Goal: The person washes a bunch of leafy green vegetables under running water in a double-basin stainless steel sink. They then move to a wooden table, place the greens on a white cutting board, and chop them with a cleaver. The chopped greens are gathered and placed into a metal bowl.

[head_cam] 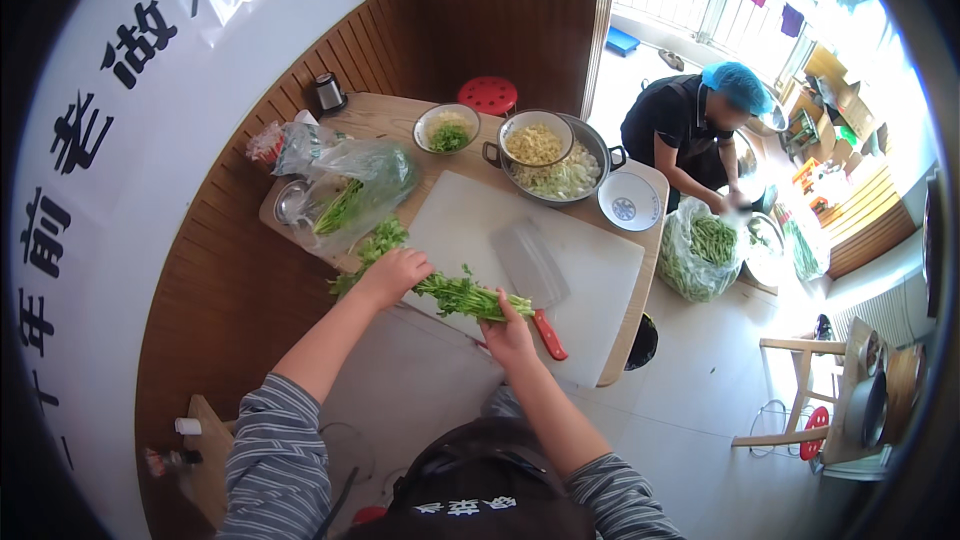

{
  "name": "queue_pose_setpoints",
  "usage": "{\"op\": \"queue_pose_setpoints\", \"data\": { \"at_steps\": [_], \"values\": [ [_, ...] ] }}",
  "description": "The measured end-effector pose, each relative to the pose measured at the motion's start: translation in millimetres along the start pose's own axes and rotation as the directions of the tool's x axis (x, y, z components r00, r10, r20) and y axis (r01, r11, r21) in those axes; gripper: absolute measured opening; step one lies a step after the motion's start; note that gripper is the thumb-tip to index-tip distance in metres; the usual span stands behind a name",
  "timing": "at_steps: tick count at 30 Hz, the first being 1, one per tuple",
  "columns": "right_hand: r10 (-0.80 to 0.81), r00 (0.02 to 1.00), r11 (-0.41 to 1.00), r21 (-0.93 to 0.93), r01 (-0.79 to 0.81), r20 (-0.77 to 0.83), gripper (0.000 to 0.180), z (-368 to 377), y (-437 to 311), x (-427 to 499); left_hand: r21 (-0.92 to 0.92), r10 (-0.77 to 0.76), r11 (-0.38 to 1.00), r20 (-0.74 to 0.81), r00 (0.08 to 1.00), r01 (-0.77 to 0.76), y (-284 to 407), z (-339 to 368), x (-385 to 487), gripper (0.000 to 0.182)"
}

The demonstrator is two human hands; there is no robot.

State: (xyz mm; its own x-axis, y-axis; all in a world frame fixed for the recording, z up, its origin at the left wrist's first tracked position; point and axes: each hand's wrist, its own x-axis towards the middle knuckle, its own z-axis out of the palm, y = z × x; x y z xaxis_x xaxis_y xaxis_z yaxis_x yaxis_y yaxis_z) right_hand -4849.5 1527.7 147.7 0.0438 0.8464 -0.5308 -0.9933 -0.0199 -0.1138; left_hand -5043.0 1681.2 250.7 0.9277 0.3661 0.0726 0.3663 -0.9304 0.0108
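Note:
A bunch of leafy green herbs, likely coriander or celery [461, 295], spans the front edge of the white cutting board [465, 217]. My left hand [394, 275] grips it toward the leafy end, which hangs out to the left. Around the cut-looking stem end is my right hand [508, 334], thumb on top. A cleaver [529, 262] with a red handle lies flat on the board, just beyond my right hand. Behind my left hand rests a clear plastic bag [360, 187] with more green stems inside.
At the table's back stand a bowl of chopped greens [448, 129], a pot of chopped vegetables [559, 176] with a bowl [535, 138] on top, and a white bowl [629, 201]. To the right, a person [690, 120] bends over a bag of green beans [701, 247].

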Motion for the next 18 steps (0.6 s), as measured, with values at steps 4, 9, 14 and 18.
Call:
{"op": "queue_pose_setpoints", "data": {
  "at_steps": [4, 9, 14, 18],
  "values": [
    [0.037, 0.992, 0.988, -0.145, -0.054, -0.117, 0.042, -14.1, -1.2, 43.2, -0.027, -0.046, 0.999, 0.031, 0.998, 0.047, -47.8, 60.2, 28.2, 0.027],
    [-0.081, 0.958, 0.662, -0.733, -0.156, -0.277, 0.053, -39.4, -6.4, 27.3, 0.061, -0.292, 0.956, 0.313, 0.904, 0.288, -80.8, 135.6, 11.8, 0.050],
    [-0.514, 0.858, -0.216, -0.972, -0.096, 0.029, 0.058, -57.9, -55.1, -25.3, 0.044, -0.430, 0.883, 0.474, 0.769, 0.466, -16.7, 69.1, 65.4, 0.095],
    [-0.686, 0.716, -0.556, -0.729, -0.400, 0.130, 0.058, -47.2, -51.7, -17.6, -0.100, -0.148, 0.979, 0.237, 0.960, 0.175, 18.3, 109.7, 55.2, 0.110]
  ]
}}
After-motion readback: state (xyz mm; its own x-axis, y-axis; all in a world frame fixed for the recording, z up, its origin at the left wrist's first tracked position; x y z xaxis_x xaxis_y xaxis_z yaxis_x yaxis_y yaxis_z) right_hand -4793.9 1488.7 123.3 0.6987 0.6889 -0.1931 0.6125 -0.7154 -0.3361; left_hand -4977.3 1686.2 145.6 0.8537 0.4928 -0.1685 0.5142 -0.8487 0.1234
